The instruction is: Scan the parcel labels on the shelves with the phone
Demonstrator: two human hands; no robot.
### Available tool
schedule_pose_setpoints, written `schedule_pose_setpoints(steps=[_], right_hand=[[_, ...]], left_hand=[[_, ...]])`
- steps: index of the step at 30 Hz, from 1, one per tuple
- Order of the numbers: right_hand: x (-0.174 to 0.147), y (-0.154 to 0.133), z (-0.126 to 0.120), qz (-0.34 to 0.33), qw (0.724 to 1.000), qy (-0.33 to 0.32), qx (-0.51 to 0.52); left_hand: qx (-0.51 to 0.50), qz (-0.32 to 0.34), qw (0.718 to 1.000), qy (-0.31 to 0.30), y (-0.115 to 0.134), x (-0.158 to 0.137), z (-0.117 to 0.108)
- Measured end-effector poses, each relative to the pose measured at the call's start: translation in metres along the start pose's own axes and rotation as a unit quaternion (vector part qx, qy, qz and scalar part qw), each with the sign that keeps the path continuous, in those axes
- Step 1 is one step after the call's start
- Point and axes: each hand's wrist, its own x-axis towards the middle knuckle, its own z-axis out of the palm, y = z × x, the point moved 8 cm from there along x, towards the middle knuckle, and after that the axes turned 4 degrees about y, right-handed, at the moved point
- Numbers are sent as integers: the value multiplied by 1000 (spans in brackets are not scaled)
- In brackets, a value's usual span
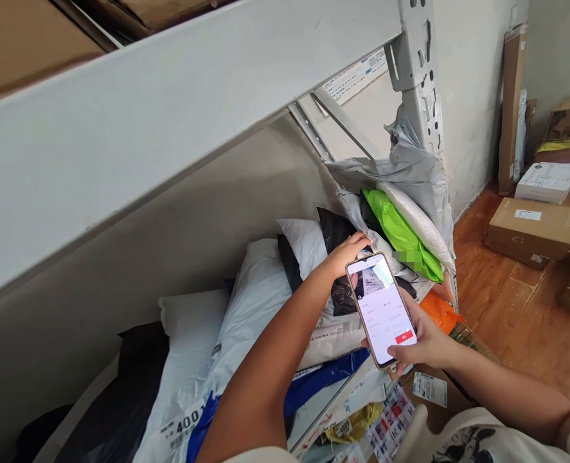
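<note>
My right hand is closed around a smartphone, its thumb on the lower part of the lit screen near a red button. The upper screen shows a live picture of a parcel label. Just behind the phone, my left hand grips a black plastic parcel; its fingertips show at the top edge and the rest is hidden by the phone. Around the hands stand white mailer bags and a bright green parcel, packed upright along the shelf.
A grey metal beam crosses overhead, with cardboard boxes above it. The perforated rack post rises at the right. Cartons lie on the wooden floor. Below the shelf are more parcels, including a yellow bag.
</note>
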Motion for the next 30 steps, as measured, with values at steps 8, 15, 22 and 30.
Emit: schedule_pose_setpoints(steps=[8, 15, 22, 30], right_hand=[[-2, -3, -1, -8, 1000, 7, 3], [-2, -1, -3, -7, 1000, 14, 7], [-2, -2, -2, -2, 1000, 6, 5], [-2, -2, -1, -4, 1000, -9, 3]], left_hand=[[11, 8, 1000, -10, 7, -1, -2], [17, -10, 1000, -8, 8, -1, -4], [-5, -2, 1000, 5, 7, -1, -4], [-10, -1, 1000, 3, 5, -1, -1]])
